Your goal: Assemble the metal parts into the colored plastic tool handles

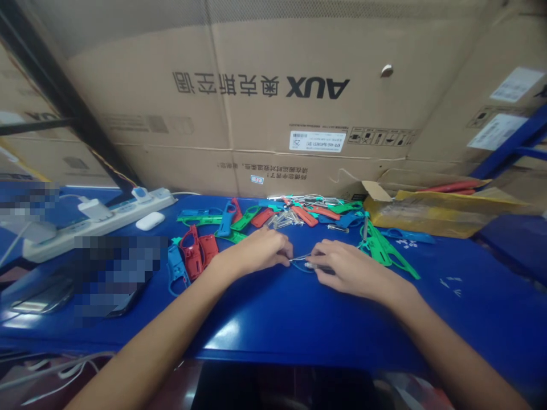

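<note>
My left hand is closed in a pinch over the middle of the blue table, its fingertips at one end of a thin silver piece. The fingers of my right hand close on the other end of that piece, whose exact kind is too small to tell. Under and between the fingertips a curved blue plastic part shows, mostly hidden by the hands. Just beyond lie small clear and metal parts and an orange plastic piece.
Red, blue and green plastic parts lie around the hands. A power strip, a white case and a dark phone are at the left. An open yellow-taped box stands right, before a large carton.
</note>
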Available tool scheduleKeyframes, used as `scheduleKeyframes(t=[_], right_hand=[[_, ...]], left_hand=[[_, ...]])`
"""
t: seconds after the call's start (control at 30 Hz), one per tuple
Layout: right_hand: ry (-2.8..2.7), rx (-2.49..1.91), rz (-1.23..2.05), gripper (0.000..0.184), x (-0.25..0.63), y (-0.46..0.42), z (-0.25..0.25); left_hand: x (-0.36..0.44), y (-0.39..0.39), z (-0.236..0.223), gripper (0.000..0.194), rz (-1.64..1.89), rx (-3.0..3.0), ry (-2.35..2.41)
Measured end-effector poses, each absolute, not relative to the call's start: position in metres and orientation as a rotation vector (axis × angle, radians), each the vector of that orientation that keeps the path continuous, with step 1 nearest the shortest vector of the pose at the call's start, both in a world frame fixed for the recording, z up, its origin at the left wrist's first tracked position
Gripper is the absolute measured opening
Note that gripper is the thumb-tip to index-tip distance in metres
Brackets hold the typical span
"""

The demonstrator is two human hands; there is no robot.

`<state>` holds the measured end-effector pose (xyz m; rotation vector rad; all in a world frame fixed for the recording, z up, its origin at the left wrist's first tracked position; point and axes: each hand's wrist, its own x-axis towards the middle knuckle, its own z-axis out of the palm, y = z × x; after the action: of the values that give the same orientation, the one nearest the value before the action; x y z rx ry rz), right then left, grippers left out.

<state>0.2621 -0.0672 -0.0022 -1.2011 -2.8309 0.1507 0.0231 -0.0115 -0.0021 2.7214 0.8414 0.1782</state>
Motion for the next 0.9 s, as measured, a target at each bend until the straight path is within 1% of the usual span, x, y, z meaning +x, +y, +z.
scheduleKeyframes(t=[0.2, 0.37, 0.7, 0.9], right_hand=[[-2.837, -1.160, 0.140, 0.030, 0.264, -0.065, -0.006], [-2.813, -1.147, 0.173, 0.034, 0.265, -0.063, -0.010], [-2.782, -1.210, 0.441, 0.038, 0.274, -0.065, 0.000], [-2.713, -1.196, 0.410, 0.035, 0.270, -0.063, -0.003]], left_hand=[[0.024, -0.014, 0.001, 0.006, 0.108, 2.739, 0.884], [0.025, -0.017, 0.002, 0.005, 0.106, 2.784, 0.928], [0.022, -0.012, -0.001, 0.006, 0.080, 2.779, 1.008], [0.020, -0.012, 0.001, 0.006, 0.070, 2.781, 0.983]])
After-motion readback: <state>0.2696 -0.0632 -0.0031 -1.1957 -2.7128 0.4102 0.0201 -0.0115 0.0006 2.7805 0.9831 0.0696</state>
